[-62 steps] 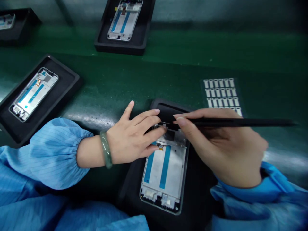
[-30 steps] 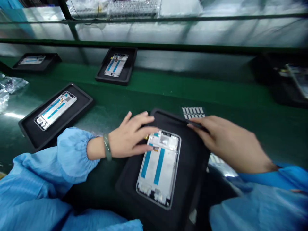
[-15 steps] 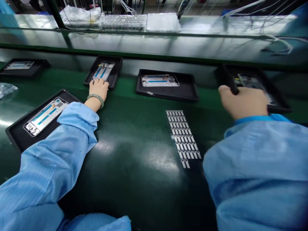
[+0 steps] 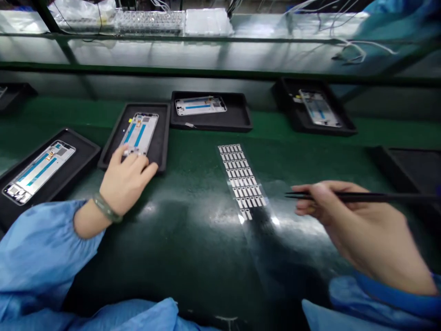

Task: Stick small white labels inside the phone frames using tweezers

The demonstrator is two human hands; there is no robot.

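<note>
My left hand [image 4: 126, 179], with a bracelet on its wrist, grips the near rim of a black tray [image 4: 163, 133]. Its fingertips reach over the lower end of a phone frame [image 4: 143, 133] in that tray, a silver frame with blue strips. At the right, black tweezers [image 4: 365, 197] are held in my right hand [image 4: 347, 216], their tips pointing left. Nothing can be made out between the tips. To the left of the tweezers lies a clear sheet with rows of small silver stickers [image 4: 241, 177], its last row partly used.
Another black tray [image 4: 82, 147] with a phone frame stands at the left. More trays with frames sit along the back, one black tray [image 4: 237, 112] in the middle and one tray [image 4: 344, 128] at the right. A further tray [image 4: 413, 170] shows at the right edge.
The tray under my left hand has come nearer along with the hand. My right hand has moved back from the far right tray, and the tweezers now point left. The view has shifted right.
</note>
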